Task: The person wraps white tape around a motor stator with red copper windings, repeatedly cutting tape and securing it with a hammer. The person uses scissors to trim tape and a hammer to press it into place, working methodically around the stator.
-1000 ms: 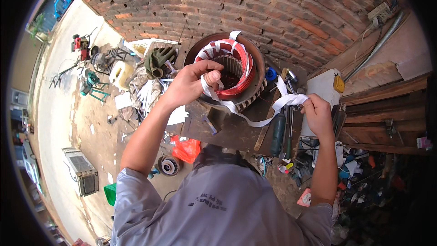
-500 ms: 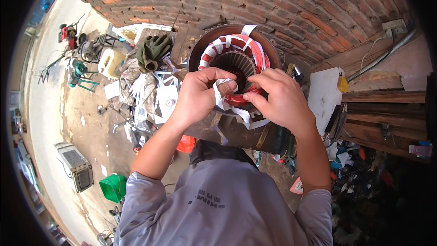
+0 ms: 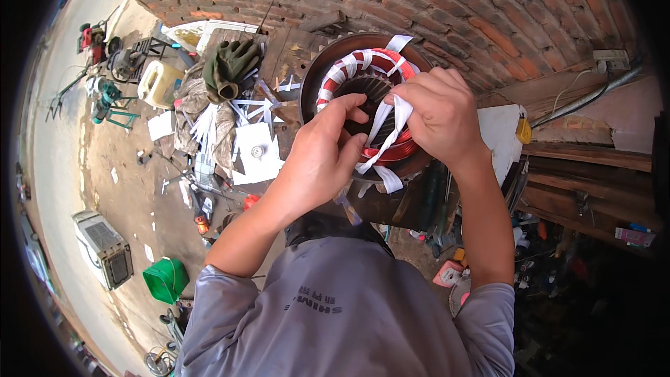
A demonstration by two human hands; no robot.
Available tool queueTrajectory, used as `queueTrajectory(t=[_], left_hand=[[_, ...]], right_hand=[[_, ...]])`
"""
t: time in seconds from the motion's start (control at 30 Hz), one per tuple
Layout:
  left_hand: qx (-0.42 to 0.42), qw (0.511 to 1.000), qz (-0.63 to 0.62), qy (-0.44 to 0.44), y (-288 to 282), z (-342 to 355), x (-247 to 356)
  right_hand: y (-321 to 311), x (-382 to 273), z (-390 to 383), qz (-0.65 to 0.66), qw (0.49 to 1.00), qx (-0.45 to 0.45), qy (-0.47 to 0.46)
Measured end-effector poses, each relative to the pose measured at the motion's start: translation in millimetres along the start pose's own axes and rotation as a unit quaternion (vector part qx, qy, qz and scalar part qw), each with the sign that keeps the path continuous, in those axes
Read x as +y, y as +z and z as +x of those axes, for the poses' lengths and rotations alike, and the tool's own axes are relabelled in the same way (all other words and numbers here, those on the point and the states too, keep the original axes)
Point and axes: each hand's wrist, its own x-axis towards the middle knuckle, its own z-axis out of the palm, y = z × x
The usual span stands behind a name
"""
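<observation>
A round motor stator [image 3: 328,70] stands on a workbench against the brick wall, its red copper winding [image 3: 363,59] bound with white tape. My left hand [image 3: 324,153] grips the near side of the winding, fingers pinching the white tape strip [image 3: 380,122]. My right hand [image 3: 436,115] holds the same strip from the right, over the winding's near right side. A loose tape end hangs below the stator.
White paper strips and sheets [image 3: 255,150] and a dark green glove [image 3: 234,63] lie left of the stator. A white container [image 3: 502,136] stands to the right. On the ground lie a green bucket [image 3: 166,279], a yellowish canister [image 3: 157,84] and a boxy white unit [image 3: 105,248].
One second ago my right hand was far right, pulling the tape taut. It came in to the stator and both hands now hold the tape at the winding.
</observation>
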Motion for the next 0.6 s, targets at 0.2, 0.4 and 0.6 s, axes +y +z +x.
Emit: queueTrajectory(t=[0.2, 0.4, 0.6], left_hand=[[-0.035, 0.987, 0.066, 0.14, -5.8, -12.9, 4.3], [0.03, 0.946, 0.094, 0.308, 4.5, -35.2, -19.1], [0.037, 0.937, 0.047, 0.344, 18.9, -37.7, -24.1]], right_hand=[[-31.0, -48.6, -29.9, 0.086, 0.995, -0.024, -0.045], [-40.0, -80.5, -69.3, 0.178, 0.977, -0.118, 0.01], [-32.1, -80.8, -74.8, 0.475, 0.692, -0.144, 0.525]])
